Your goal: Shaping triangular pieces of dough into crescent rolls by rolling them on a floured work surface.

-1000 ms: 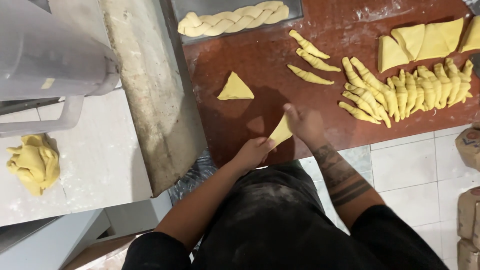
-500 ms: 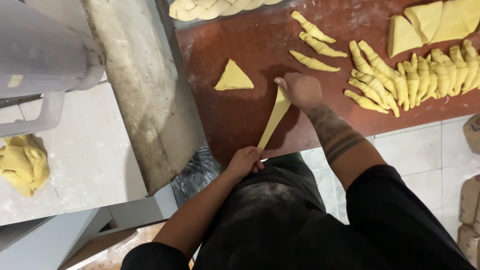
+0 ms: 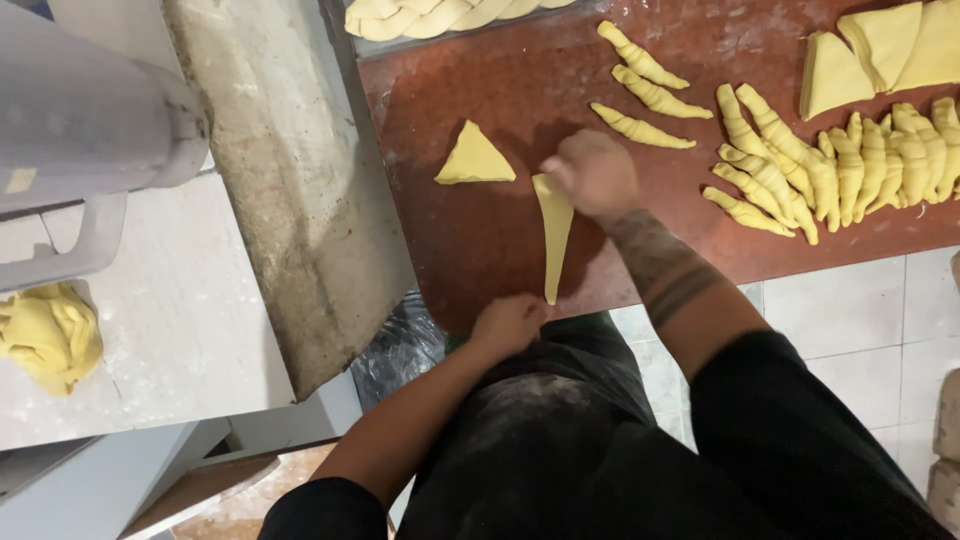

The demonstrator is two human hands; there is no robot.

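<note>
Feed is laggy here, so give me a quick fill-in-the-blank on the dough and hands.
The right hand pins the strip's ____ end.
The left hand is at the strip's ____ tip.
The spare dough triangle lies to the ____ of the strip in the picture.
Missing: wide; narrow; left

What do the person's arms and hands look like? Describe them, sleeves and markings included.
Both hands are bare, with no gloves. The right hand leads to a bare forearm marked with dark tattoo bands and patterning above the wrist. The left hand leads to a bare, unmarked forearm. Short black sleeves cover the upper arms, matching a black top dusted with flour.
</note>
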